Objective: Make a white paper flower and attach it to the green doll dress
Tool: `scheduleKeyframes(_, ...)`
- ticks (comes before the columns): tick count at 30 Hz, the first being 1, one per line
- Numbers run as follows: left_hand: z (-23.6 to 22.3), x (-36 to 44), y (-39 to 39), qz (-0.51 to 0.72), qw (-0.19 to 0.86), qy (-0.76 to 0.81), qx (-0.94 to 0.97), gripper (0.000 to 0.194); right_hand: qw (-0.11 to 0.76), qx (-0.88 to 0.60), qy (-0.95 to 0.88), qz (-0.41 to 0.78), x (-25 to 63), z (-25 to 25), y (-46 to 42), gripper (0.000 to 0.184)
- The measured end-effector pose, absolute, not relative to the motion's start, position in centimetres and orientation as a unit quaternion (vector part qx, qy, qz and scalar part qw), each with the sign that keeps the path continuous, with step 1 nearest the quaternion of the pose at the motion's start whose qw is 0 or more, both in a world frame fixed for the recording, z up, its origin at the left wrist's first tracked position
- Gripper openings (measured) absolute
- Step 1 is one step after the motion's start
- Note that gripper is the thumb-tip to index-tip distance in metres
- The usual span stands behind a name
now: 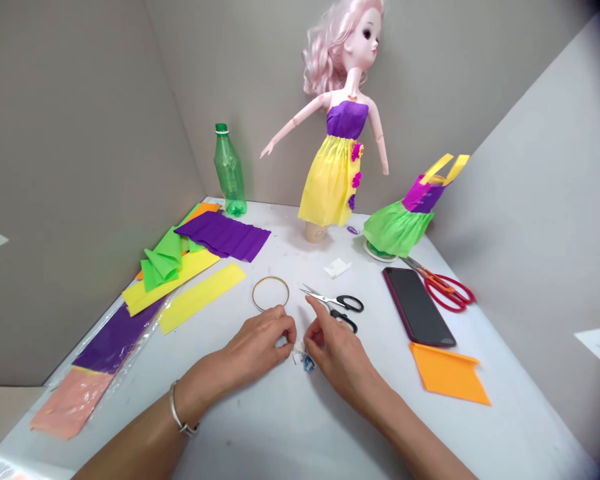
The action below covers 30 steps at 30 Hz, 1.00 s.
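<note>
A small crumpled white and blue scrap [309, 364], perhaps a wrapper, lies between my two hands near the middle of the table. My left hand [265, 339], wearing a silver bangle [176, 408], is closed, its thumb and fingers pinched at the scrap's left side. Opposite it, my right hand [341, 353] pinches at the right side, index finger raised and pointing forward. The fingers partly hide the scrap. Just beyond my left hand lies a thin gold hoop [271, 278]. Small black-handled scissors [325, 297] rest past my right fingertips, blades partly open.
A doll [333, 180] in a purple and yellow dress stands at the back, near a green bottle [230, 173]. Colored paper [225, 235] is piled left. Right are a green-skirted paper dress [400, 223], a phone [419, 305], red-handled scissors [447, 290] and orange paper [447, 377].
</note>
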<state>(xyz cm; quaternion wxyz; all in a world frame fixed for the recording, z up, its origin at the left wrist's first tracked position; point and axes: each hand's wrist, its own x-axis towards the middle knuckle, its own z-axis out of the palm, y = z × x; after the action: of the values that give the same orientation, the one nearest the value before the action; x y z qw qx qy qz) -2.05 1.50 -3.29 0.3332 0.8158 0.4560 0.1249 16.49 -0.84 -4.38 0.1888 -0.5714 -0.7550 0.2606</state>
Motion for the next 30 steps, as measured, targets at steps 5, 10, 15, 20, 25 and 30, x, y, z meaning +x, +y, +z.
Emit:
scheduleKeyframes(5,-3.5,-2.2,1.6,0.127,0.34,0.461,0.81,0.009,0.177,-0.574,-0.755,0.264,16.2,-4.1,-0.8,0.065)
scheduleKeyframes(10,-2.9,-2.8,1.9,0.133,0.344,0.477,0.798,0.01,0.155,-0.565,-0.773,0.241,15.7,-4.0,-1.0,0.068)
scheduleKeyframes(15,-2.1,-3.1,2.2,0.146,0.364,0.482,0.783,0.01,0.177,-0.558,-0.777,0.232,15.4,-4.1,-1.2,0.07)
scheduleKeyframes(20,-2.0,-3.1,2.2,0.159,0.417,0.467,0.763,0.01,0.252,-0.578,-0.735,0.249,15.8,-3.5,-1.1,0.067)
scheduleKeyframes(25,-2.0,-3.3,2.3,0.148,0.427,0.462,0.763,0.012,0.213,-0.569,-0.75,0.26,16.5,-3.4,-1.0,0.067)
scheduleKeyframes(30,-2.1,-3.4,2.2,0.15,0.421,0.461,0.767,0.013,0.153,-0.545,-0.784,0.254,15.9,-3.5,-1.4,0.072)
